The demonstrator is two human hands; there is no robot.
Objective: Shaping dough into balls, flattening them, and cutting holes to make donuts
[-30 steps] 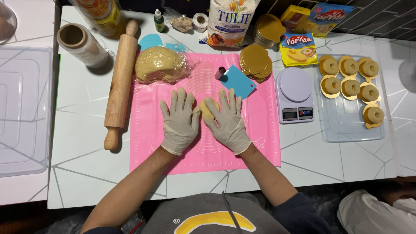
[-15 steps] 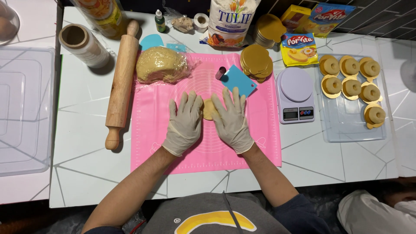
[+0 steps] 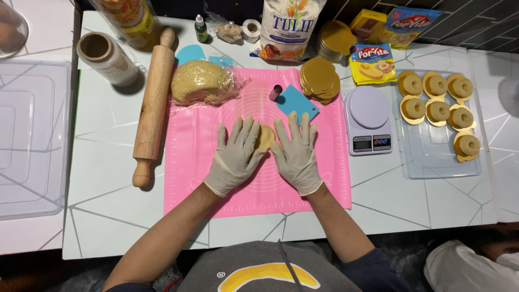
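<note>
A small piece of dough (image 3: 265,136), pale tan and smooth, lies near the middle of a pink baking mat (image 3: 189,162) on a white table (image 3: 102,189). Only part of the piece shows, a rounded lump between two gloved hands.

The left hand (image 3: 236,157) and the right hand (image 3: 296,154), both in thin white gloves, lie flat on the mat, palms down and fingers spread, angled toward each other. The inner fingers of each hand press against the sides of the dough, cupping it between them; neither hand is clenched. Both forearms are bare and reach in from the bottom edge of the view.

At the mat's top left corner sits one large mound of dough (image 3: 203,83) on clear plastic wrap. Just left of the mat lies one wooden rolling pin (image 3: 153,104), upright in the view, and beyond it one roll of plastic wrap (image 3: 106,57). Above the hands are one blue scraper (image 3: 296,103) and one small round cutter (image 3: 275,92). A stack of gold card discs (image 3: 320,80) rests on the mat's top right corner. To the right stands one white kitchen scale (image 3: 368,120), then one clear tray (image 3: 432,159) holding seven shaped pastries (image 3: 439,111) on gold discs. One bag of flour (image 3: 289,27) stands at the back.
</note>
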